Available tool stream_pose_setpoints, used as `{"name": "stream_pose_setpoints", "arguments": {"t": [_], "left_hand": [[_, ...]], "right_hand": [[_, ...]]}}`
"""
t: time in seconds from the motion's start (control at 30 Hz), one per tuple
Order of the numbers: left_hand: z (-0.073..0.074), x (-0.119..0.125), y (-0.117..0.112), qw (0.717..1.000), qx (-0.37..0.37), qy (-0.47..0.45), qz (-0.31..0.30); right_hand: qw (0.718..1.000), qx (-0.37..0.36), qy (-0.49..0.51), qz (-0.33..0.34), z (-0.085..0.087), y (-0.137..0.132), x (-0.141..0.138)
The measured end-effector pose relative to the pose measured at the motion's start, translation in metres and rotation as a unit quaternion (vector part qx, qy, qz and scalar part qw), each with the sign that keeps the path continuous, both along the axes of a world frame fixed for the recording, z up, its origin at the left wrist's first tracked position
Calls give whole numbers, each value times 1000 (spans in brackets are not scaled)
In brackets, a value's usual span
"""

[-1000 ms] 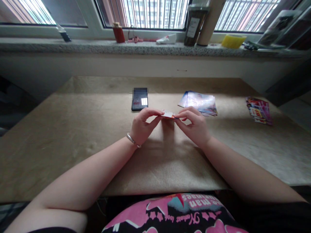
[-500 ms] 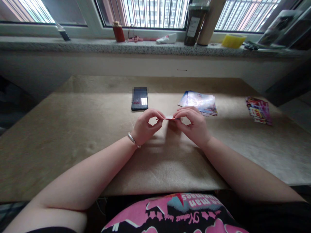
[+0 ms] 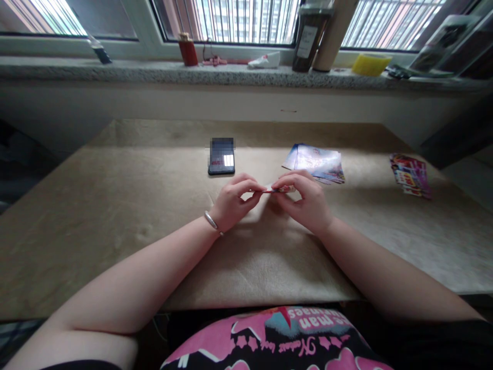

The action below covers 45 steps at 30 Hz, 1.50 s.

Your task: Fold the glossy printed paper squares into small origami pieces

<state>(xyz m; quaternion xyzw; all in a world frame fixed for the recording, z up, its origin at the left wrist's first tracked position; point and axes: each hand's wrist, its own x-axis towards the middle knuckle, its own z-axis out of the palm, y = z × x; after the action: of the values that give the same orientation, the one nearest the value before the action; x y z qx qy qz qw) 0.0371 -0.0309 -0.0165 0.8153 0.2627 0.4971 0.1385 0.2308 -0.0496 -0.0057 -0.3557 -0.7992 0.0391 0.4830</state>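
My left hand (image 3: 234, 199) and my right hand (image 3: 308, 198) meet above the middle of the table, each pinching a thin red-and-white printed piece of paper (image 3: 268, 191). It is seen nearly edge-on, so its face and exact kind cannot be made out. Part of it shows inside the curl of the right fingers. Just behind my right hand lies a loose stack of glossy bluish printed sheets (image 3: 318, 160). A dark phone (image 3: 222, 158) rests flat beyond my left hand, its screen partly blurred out.
Several colourful printed packets or cards (image 3: 410, 174) lie fanned on the right of the tan-covered table (image 3: 96, 216). Behind, a granite windowsill (image 3: 231, 74) holds a red bottle (image 3: 187, 50), a dark labelled jar (image 3: 308, 41) and a yellow block (image 3: 370, 65).
My fingertips have come closer together, and the paper piece has tilted and shifted slightly down, with more of it showing within the right fingers. Phone and stacks stay put.
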Motion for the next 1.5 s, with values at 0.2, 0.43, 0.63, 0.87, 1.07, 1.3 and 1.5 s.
{"name": "stream_pose_setpoints", "arguments": {"t": [0.2,0.43,0.63,0.87,1.07,1.3,1.5], "left_hand": [[-1,0,2,1000,3,-3,1],[-2,0,1,999,-8,34,15],[-3,-2,1,999,20,47,14],[-4,0,2,998,44,46,24],[-4,-1,4,995,76,65,23],[-4,0,2,993,93,68,34],[-4,0,2,990,84,102,43]], "right_hand": [[1000,-1,12,17,1,2,1],[1000,14,-11,19,1,2,-1],[999,7,-20,24,0,1,-1],[999,-24,-6,29,-1,1,-2],[999,-10,-23,30,-5,2,-3],[999,-43,-1,32,-3,-2,-6],[998,-42,5,40,-7,0,-8]]}}
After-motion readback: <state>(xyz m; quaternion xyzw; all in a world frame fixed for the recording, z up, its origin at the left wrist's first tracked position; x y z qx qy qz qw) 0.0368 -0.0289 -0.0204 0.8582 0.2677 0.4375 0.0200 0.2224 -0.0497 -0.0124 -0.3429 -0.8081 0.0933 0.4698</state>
